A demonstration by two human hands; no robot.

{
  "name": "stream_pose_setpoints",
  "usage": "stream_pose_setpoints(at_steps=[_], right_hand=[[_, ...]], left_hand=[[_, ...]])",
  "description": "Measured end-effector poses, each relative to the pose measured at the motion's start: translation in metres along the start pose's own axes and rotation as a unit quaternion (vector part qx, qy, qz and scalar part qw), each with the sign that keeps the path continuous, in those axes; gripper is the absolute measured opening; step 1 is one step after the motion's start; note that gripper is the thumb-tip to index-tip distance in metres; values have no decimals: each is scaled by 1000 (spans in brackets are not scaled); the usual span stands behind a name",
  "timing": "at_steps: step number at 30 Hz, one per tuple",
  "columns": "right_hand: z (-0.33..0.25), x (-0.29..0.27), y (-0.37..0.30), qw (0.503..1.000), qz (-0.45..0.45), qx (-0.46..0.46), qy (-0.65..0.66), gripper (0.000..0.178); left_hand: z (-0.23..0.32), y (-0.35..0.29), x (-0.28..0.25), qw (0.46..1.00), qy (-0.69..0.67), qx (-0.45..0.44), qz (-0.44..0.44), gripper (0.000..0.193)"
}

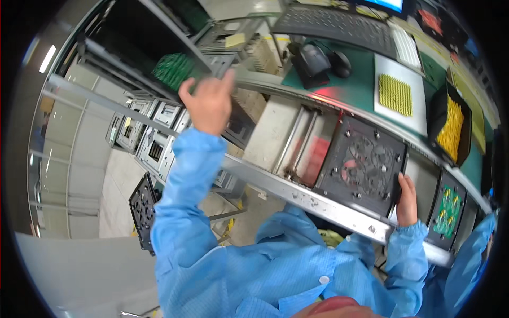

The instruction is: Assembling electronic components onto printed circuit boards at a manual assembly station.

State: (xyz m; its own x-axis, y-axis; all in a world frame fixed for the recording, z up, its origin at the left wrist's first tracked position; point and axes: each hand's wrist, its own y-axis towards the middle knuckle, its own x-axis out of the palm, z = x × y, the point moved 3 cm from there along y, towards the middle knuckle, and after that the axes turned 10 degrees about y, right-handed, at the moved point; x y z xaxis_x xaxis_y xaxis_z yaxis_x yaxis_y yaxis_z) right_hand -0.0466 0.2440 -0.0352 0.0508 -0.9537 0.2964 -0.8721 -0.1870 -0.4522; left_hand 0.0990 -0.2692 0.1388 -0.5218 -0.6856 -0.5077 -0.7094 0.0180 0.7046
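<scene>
Pale partition panels point(82, 180) line the far left, with a light floor point(116, 196) below. A black perforated plate point(142, 212) stands tilted near the person's sleeve, and grey metal units point(158, 143) sit behind. The left hand point(208, 103), blurred, is raised just beside green circuit boards point(172, 70), thumb and forefinger spread; I cannot tell whether it touches them. A pale metal rail point(313, 201) crosses in front of the person, and the black fixture point(364, 166) with round openings lies at the track's middle. Its right edge meets the right hand point(407, 201), fingers pressed together. Beyond, a green mat point(358, 87) carries a dark mouse point(339, 64) and a white sheet point(419, 108), a yellow-green block of small parts point(395, 95) on it.

Farther right, a black frame point(439, 241) holds green boards with yellow parts point(448, 212); above it, a black bin point(437, 111) is heaped with yellow pieces point(450, 127).
</scene>
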Motion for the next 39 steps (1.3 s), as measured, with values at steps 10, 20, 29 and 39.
stream_pose_setpoints(at_steps=[10, 20, 29, 39], right_hand=[[-7, 15, 2, 997, -64, -6, -47, 31], [-13, 23, -10, 994, -70, 14, -80, 35], [-18, 29, -9, 994, -73, 12, -76, 36], [-17, 24, -9, 994, -72, 7, -85, 40]], left_hand=[[179, -1, -32, 900, -409, 120, 90, 48], [200, 25, 28, 885, -457, 13, 89, 51], [190, 27, 40, 885, -455, -2, 94, 51], [180, 10, -12, 886, -450, 24, 107, 49]])
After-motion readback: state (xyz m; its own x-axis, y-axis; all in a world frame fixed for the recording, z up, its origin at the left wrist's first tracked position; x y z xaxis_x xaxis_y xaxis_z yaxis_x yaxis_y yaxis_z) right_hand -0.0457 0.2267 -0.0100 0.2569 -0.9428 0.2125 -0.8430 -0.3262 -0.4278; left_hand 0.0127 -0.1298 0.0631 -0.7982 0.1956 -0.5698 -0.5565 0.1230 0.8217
